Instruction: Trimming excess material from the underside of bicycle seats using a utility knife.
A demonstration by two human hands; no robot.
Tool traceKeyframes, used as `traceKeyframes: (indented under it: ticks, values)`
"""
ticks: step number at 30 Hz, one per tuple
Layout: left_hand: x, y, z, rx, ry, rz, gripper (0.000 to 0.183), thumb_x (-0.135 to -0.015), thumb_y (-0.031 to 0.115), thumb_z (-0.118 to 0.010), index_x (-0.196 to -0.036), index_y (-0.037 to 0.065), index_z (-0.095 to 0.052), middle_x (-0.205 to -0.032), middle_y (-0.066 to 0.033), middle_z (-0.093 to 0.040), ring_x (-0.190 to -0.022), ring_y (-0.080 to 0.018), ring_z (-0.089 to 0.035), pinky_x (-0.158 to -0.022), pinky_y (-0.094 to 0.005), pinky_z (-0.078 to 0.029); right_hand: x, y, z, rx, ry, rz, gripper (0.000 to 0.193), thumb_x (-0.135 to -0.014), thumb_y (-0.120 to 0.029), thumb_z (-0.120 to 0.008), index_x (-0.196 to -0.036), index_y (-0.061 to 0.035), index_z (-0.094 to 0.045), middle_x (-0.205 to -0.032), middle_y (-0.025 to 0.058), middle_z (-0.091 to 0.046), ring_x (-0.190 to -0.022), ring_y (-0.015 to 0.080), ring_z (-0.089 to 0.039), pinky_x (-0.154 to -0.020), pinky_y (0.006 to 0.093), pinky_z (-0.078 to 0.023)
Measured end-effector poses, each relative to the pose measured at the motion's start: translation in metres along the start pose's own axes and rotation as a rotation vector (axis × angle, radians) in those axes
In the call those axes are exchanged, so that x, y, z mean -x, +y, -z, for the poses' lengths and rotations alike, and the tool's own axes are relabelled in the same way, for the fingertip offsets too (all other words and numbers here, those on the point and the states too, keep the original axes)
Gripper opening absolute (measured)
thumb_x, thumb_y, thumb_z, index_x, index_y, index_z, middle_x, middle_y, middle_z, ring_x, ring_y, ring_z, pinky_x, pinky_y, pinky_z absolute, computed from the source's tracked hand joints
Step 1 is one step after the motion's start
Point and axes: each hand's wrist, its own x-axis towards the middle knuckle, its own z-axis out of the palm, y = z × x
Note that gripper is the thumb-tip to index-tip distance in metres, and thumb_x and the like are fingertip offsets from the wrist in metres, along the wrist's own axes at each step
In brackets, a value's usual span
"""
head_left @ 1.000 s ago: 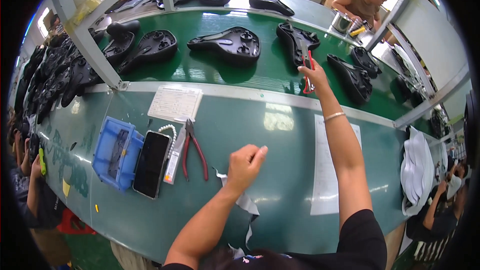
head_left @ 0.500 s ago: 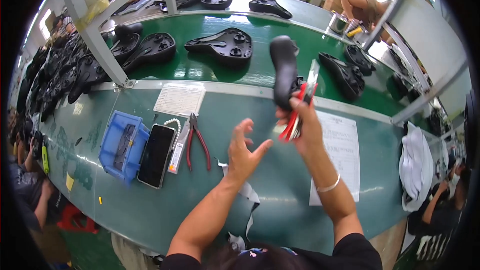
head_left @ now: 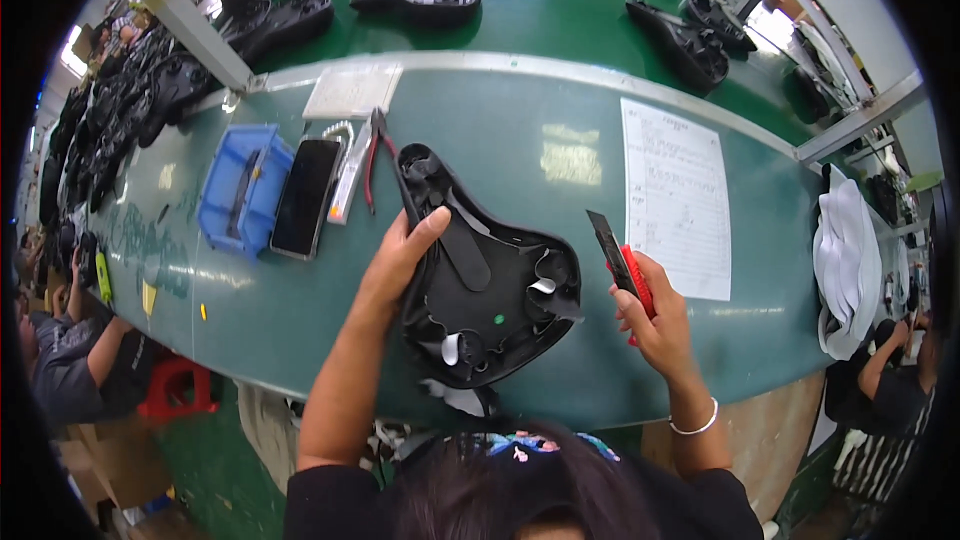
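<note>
A blue bin [head_left: 240,190], phone [head_left: 305,197] and pliers [head_left: 375,152] lie together.

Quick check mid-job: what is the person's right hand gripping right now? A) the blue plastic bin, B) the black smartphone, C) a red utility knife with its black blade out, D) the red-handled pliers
C: the right hand is closed around the red utility knife with its black blade out, held beside the upturned black bicycle saddle that the left hand steadies on the green table.
</note>
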Motion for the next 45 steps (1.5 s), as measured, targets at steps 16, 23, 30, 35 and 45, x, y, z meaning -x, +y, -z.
traceKeyframes:
  ticks: [16, 23, 30, 35, 45]
  values:
    - [0.010, 0.043, -0.037, -0.383, -0.033, 0.128, 0.039, -0.077, 0.026, -0.066, -0.100, -0.003, -0.057, -0.085, -0.0072, -0.060, -0.070, -0.0118, -0.057, -0.065, -0.0252, -0.048, 0.035, 0.013, -0.007, 0.872, -0.292, 0.397, 0.060, -0.086, -0.010, -0.059, -0.141, -0.0172, -0.037, -0.072, 0.0137, -0.053, -0.056, 0.0302, -0.055, -0.050, 0.0411, -0.045]
    - [0.051, 0.019, -0.023, -0.286, 0.230, 0.007, 0.036, -0.078, 0.023, -0.065, -0.101, -0.003, -0.056, -0.087, -0.0066, -0.059, -0.075, -0.0119, -0.056, -0.068, -0.0256, -0.048, 0.116, 0.013, -0.049, 0.434, -0.067, 0.128, 0.062, -0.086, -0.012, -0.063, -0.141, -0.0094, -0.035, -0.105, 0.0231, -0.063, -0.079, 0.0454, -0.062, -0.065, 0.0466, -0.052]
    - [0.079, 0.016, -0.030, -0.109, 0.281, -0.044, 0.045, -0.080, 0.024, -0.064, -0.112, -0.005, -0.053, -0.099, -0.0114, -0.057, -0.085, -0.0148, -0.057, -0.075, -0.0279, -0.049, 0.041, -0.015, -0.044, 0.103, 0.184, 0.301, 0.061, -0.083, -0.007, -0.067, -0.137, -0.0076, -0.040, -0.112, 0.0180, -0.064, -0.080, 0.0242, -0.067, -0.067, 0.0350, -0.052]
    - [0.087, 0.009, -0.029, -0.100, 0.360, -0.078, 0.046, -0.081, 0.027, -0.064, -0.113, -0.004, -0.052, -0.100, -0.0115, -0.057, -0.087, -0.0155, -0.056, -0.077, -0.0279, -0.048, -0.020, -0.021, -0.066, 0.304, 0.062, 0.424, 0.060, -0.080, -0.002, -0.065, -0.135, -0.0060, -0.042, -0.098, 0.0109, -0.064, -0.067, 0.0154, -0.060, -0.058, 0.0271, -0.048]
    - [0.067, 0.020, -0.078, -1.353, 0.019, -0.730, 0.044, -0.070, 0.020, -0.074, -0.107, 0.003, -0.057, -0.098, -0.0115, -0.056, -0.094, -0.0300, -0.052, -0.087, -0.0394, -0.040, -0.015, -0.035, -0.050, -0.169, 0.037, 0.177, 0.049, -0.081, -0.008, -0.064, -0.127, -0.0070, -0.049, -0.090, 0.0040, -0.060, -0.071, 0.0105, -0.058, -0.065, 0.0251, -0.049]
